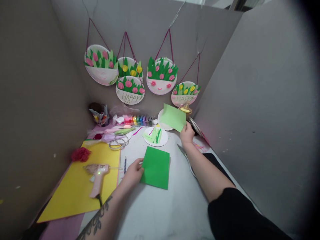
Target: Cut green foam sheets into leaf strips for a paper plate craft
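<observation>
My left hand (135, 171) grips the left edge of a dark green sheet (156, 167) over the white table (160, 213). Farther off and to the right, my right hand (187, 134) pinches the lower right corner of a light green sheet (173, 117), which is tilted and partly covers a white paper plate (163, 125). Between the two sheets lies a small white plate (155, 136) with green paper strips on it. Scissors (186, 156) lie beside my right forearm, which hides part of them.
A pink glue gun (99, 180) rests on yellow sheets (72, 190) at left, near a red mesh flower (81, 154). A pencil (125, 165) lies by my left hand. Behind are colored clay tubs (140, 120), a pen holder (100, 115) and hanging decorated plates (162, 78).
</observation>
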### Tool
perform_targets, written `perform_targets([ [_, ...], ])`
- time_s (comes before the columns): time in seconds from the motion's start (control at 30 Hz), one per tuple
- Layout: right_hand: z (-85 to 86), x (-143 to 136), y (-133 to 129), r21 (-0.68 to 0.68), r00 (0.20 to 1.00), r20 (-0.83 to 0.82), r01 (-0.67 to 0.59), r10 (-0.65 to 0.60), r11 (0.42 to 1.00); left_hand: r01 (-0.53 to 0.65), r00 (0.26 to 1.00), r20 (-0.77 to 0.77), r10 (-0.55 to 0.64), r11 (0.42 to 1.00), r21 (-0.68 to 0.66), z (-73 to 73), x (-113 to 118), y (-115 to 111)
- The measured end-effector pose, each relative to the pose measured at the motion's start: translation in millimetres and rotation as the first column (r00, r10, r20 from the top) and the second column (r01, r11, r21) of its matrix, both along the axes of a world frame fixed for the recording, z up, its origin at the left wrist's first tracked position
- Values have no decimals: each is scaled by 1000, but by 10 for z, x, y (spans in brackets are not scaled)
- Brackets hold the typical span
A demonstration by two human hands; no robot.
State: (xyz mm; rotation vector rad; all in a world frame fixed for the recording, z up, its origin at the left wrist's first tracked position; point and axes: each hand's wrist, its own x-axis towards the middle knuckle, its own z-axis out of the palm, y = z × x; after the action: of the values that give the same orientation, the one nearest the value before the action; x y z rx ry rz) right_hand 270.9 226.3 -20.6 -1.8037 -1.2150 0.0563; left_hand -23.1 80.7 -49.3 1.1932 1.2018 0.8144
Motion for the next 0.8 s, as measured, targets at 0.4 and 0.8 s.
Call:
perform_targets([
  [0.4, -80, -114, -356, 39, 997, 43, -58, 56, 998, -64, 992, -110, 67, 997, 31, 109, -48, 21],
  [0.8, -178, -404, -1589, -23, 361, 684, -858, 634, 513, -25, 915, -375, 147, 950, 312, 171, -48, 60],
])
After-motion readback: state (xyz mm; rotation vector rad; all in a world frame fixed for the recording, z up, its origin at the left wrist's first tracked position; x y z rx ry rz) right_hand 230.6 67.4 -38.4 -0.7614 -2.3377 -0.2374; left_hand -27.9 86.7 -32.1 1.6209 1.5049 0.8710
